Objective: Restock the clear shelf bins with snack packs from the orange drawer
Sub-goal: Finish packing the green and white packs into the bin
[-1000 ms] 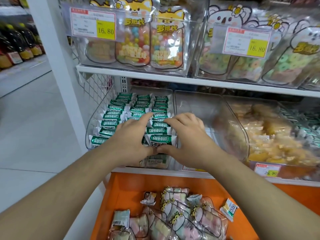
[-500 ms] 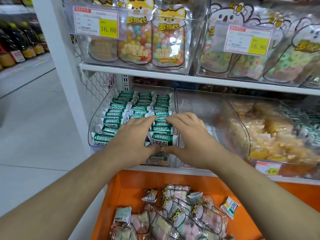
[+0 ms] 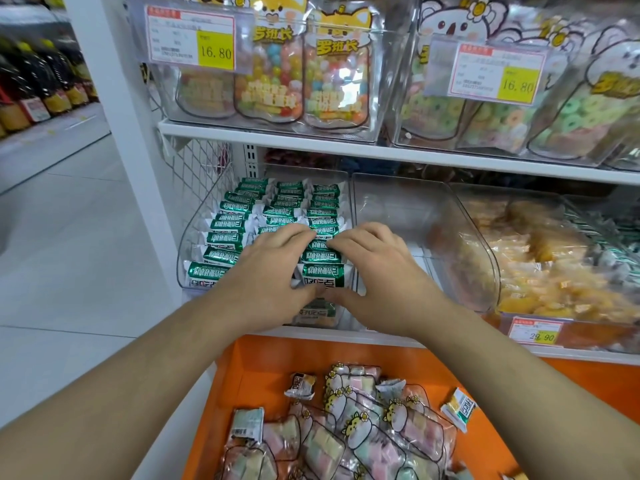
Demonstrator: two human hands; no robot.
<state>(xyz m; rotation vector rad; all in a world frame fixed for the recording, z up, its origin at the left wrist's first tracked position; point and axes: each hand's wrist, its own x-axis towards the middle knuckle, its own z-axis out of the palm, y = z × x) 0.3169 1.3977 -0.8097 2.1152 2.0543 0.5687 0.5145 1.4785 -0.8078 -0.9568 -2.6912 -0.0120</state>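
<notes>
Green-and-white snack packs fill a clear shelf bin in three neat rows on the lower shelf. My left hand and my right hand rest on the front of the right-hand row, fingers curved around the front pack from both sides. Below, the open orange drawer holds pastel marshmallow bags and a few loose small packs.
An empty clear bin sits just right of my hands, then a bin of yellow snacks. The upper shelf carries bins of candy bags with price tags. White floor and a bottle aisle lie to the left.
Both hands stay on the front packs of the right row, with fingers slightly shifted. The camera has tilted a little, so the shelf sits lower in view.
</notes>
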